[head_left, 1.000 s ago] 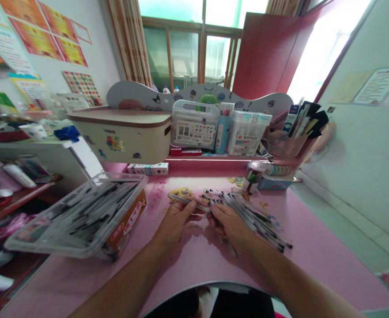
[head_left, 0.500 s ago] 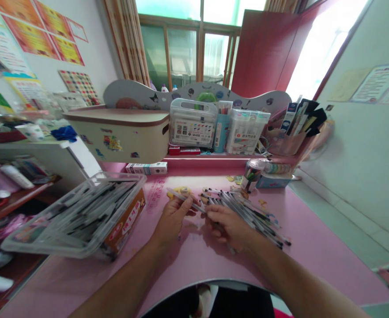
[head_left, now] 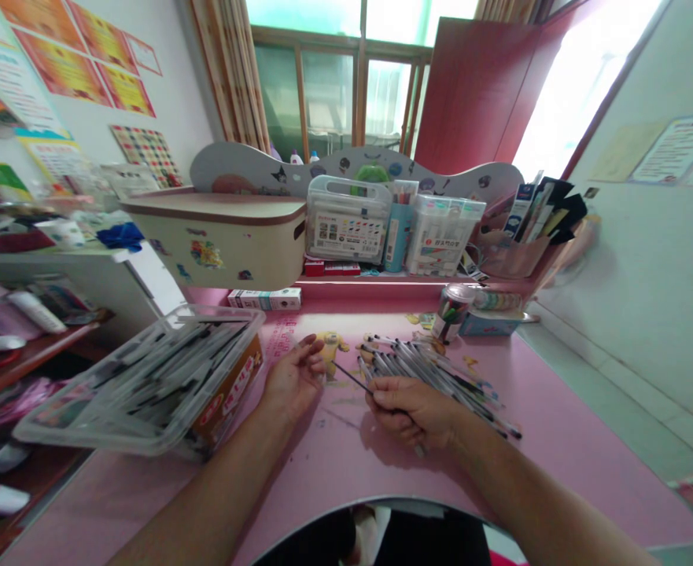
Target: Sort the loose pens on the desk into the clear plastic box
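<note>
My left hand (head_left: 290,377) is over the pink desk (head_left: 346,464), its fingers pinched round a thin pale pen piece near a yellow sticker. My right hand (head_left: 411,409) is closed on a pen with a thin dark tip (head_left: 352,377) that sticks out to the left towards my left hand. The two hands are apart. Just behind my right hand lies a pile of several grey pens (head_left: 440,373). A clear plastic box (head_left: 145,385), full of similar pens, sits tilted at the left.
A cream storage box (head_left: 222,236), two clear marker cases (head_left: 346,224) and a pen holder (head_left: 511,251) stand on the raised back shelf. Below it are a small can (head_left: 449,313) and a white carton (head_left: 263,299). Cluttered shelves fill the left; a wall is at the right.
My hands were together on one pen; now they have drawn apart. My left hand has moved left with one piece. The thin dark tip shows from my right hand.
</note>
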Action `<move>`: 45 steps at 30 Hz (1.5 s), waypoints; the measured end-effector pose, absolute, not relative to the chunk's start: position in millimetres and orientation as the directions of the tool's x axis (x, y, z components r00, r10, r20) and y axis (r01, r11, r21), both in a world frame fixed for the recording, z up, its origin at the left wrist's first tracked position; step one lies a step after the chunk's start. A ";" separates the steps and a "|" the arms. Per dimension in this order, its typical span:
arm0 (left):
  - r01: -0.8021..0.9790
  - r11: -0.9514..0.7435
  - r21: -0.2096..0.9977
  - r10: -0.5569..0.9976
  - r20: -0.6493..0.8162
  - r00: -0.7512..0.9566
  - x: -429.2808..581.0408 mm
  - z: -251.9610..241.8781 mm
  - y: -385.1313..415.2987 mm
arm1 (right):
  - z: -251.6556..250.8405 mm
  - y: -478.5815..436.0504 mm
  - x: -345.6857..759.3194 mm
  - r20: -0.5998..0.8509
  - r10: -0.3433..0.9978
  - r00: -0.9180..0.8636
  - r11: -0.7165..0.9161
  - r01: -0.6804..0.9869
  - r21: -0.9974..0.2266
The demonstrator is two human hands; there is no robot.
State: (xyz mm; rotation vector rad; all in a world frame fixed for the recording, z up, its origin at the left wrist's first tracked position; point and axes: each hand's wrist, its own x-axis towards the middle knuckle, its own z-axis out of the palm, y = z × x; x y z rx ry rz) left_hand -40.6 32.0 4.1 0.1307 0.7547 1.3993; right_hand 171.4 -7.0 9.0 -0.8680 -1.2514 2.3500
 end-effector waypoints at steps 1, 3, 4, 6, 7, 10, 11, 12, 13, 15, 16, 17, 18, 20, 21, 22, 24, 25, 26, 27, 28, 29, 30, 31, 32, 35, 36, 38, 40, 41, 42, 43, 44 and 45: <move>-0.805 0.240 0.542 0.923 -0.383 0.017 -36.3 3.9 27.2 | 10.2 -6.7 170.3 -0.346 0.598 -0.723 -0.540 -0.045 -0.840; -0.723 0.332 0.605 0.928 -0.348 0.134 -24.6 2.9 15.4 | 12.0 -7.4 167.1 -0.340 0.680 -0.649 -0.513 -0.091 -0.853; -0.684 0.377 0.624 0.921 -0.330 0.206 -18.1 1.9 9.4 | 12.6 -8.2 165.2 -0.342 0.708 -0.618 -0.503 -0.102 -0.858; -0.628 0.436 0.644 0.900 -0.305 0.312 -6.5 -1.3 0.0 | 12.8 -10.3 162.0 -0.342 0.732 -0.589 -0.492 -0.110 -0.864; -0.615 0.441 0.654 0.897 -0.299 0.326 -2.4 -3.1 -2.7 | 12.4 -11.2 160.9 -0.343 0.734 -0.586 -0.490 -0.109 -0.865; -0.621 0.401 0.673 0.916 -0.311 0.255 0.7 -7.0 -2.8 | 10.0 -11.1 160.1 -0.348 0.741 -0.575 -0.493 -0.113 -0.863; -0.637 0.390 0.665 0.919 -0.322 0.228 -0.8 -7.2 -1.2 | 8.8 -10.1 160.5 -0.354 0.749 -0.560 -0.497 -0.122 -0.859; -0.655 0.388 0.648 0.918 -0.334 0.213 -3.0 -6.9 0.6 | 7.7 -8.6 161.0 -0.360 0.763 -0.538 -0.503 -0.145 -0.852; -0.670 0.395 0.629 0.913 -0.352 0.207 -5.3 -6.1 2.2 | 6.7 -6.9 161.5 -0.360 0.781 -0.510 -0.509 -0.186 -0.841; -0.689 0.401 0.604 0.904 -0.384 0.189 -8.8 -3.9 4.0 | 5.3 -3.5 161.8 -0.341 0.818 -0.464 -0.510 -0.310 -0.802; -0.695 0.397 0.600 0.903 -0.392 0.177 -9.5 -2.7 4.2 | 5.1 -2.2 161.5 -0.322 0.834 -0.449 -0.504 -0.379 -0.776; -0.702 0.394 0.594 0.902 -0.396 0.171 -9.5 -1.8 4.1 | 5.2 -1.2 160.8 -0.298 0.851 -0.433 -0.489 -0.445 -0.751; -0.708 0.398 0.583 0.900 -0.398 0.179 -8.7 -1.0 3.5 | 5.8 -0.5 159.8 -0.274 0.868 -0.414 -0.468 -0.499 -0.729; -0.711 0.437 0.551 0.885 -0.403 0.232 -5.3 -0.1 1.7 | 7.9 -0.2 157.2 -0.244 0.897 -0.368 -0.424 -0.563 -0.709; -0.704 0.467 0.536 0.871 -0.416 0.261 -2.9 0.1 0.3 | 9.4 -0.3 155.9 -0.237 0.911 -0.337 -0.400 -0.580 -0.710; -0.692 0.495 0.526 0.856 -0.432 0.284 -0.1 0.4 -1.4 | 11.1 -0.6 154.5 -0.234 0.923 -0.307 -0.377 -0.591 -0.713; -0.658 0.536 0.529 0.833 -0.456 0.313 6.4 1.0 -6.1 | 14.8 -1.4 152.2 -0.233 0.940 -0.251 -0.340 -0.602 -0.722; -0.642 0.550 0.534 0.826 -0.462 0.324 9.9 1.5 -8.8 | 16.6 -1.8 151.1 -0.227 0.948 -0.224 -0.318 -0.607 -0.728; -0.632 0.557 0.539 0.822 -0.468 0.325 13.4 2.0 -11.8 | 18.2 -2.4 150.2 -0.219 0.954 -0.203 -0.298 -0.609 -0.735; -0.627 0.561 0.541 0.818 -0.480 0.319 16.8 2.5 -14.7 | 19.4 -3.0 149.2 -0.208 0.960 -0.187 -0.279 -0.609 -0.743; -0.629 0.564 0.535 0.812 -0.498 0.305 19.8 2.9 -17.3 | 20.1 -3.8 148.2 -0.194 0.965 -0.178 -0.263 -0.606 -0.751; -0.641 0.564 0.520 0.806 -0.516 0.290 22.2 3.2 -19.5 | 20.3 -4.7 147.2 -0.180 0.968 -0.174 -0.249 -0.603 -0.758; -0.660 0.561 0.500 0.800 -0.533 0.276 24.1 3.2 -21.2 | 19.9 -5.8 146.1 -0.165 0.971 -0.173 -0.236 -0.601 -0.763; -0.677 0.562 0.475 0.791 -0.547 0.273 25.3 3.2 -22.3 | 18.9 -7.1 144.8 -0.147 0.974 -0.173 -0.222 -0.599 -0.769; -0.691 0.570 0.446 0.781 -0.555 0.286 26.0 3.0 -22.8 | 17.3 -8.4 143.5 -0.126 0.977 -0.173 -0.206 -0.594 -0.778; -0.728 0.576 0.371 0.774 -0.533 0.341 25.9 3.0 -22.2 | 11.1 -12.5 139.6 -0.060 0.980 -0.191 -0.156 -0.542 -0.826; -0.738 0.572 0.357 0.779 -0.516 0.355 25.7 3.4 -21.7 | 9.1 -13.7 138.9 -0.037 0.979 -0.201 -0.138 -0.515 -0.846; -0.756 0.552 0.352 0.799 -0.481 0.359 25.0 4.3 -21.1 | 6.0 -15.1 139.4 0.010 0.975 -0.223 -0.097 -0.464 -0.881; -0.752 0.548 0.366 0.801 -0.489 0.346 23.9 4.7 -20.5 | 4.9 -14.8 143.4 0.082 0.972 -0.221 -0.017 -0.413 -0.910; -0.738 0.559 0.378 0.792 -0.507 0.340 23.1 4.7 -20.1 | 5.2 -13.9 146.7 0.132 0.970 -0.202 0.050 -0.364 -0.930; -0.722 0.570 0.392 0.782 -0.528 0.332 22.0 4.6 -19.3 | 6.1 -12.6 150.6 0.184 0.967 -0.178 0.130 -0.279 -0.951; -0.711 0.572 0.408 0.779 -0.542 0.316 20.6 4.7 -18.3 | 7.4 -10.9 154.9 0.241 0.959 -0.149 0.217 -0.159 -0.963; -0.709 0.559 0.429 0.787 -0.544 0.291 18.8 5.4 -16.8 | 9.0 -9.1 159.2 0.295 0.947 -0.124 0.297 0.000 -0.955; -0.715 0.532 0.454 0.802 -0.540 0.255 16.5 6.8 -14.8 | 10.4 -7.2 163.0 0.337 0.934 -0.114 0.353 0.176 -0.919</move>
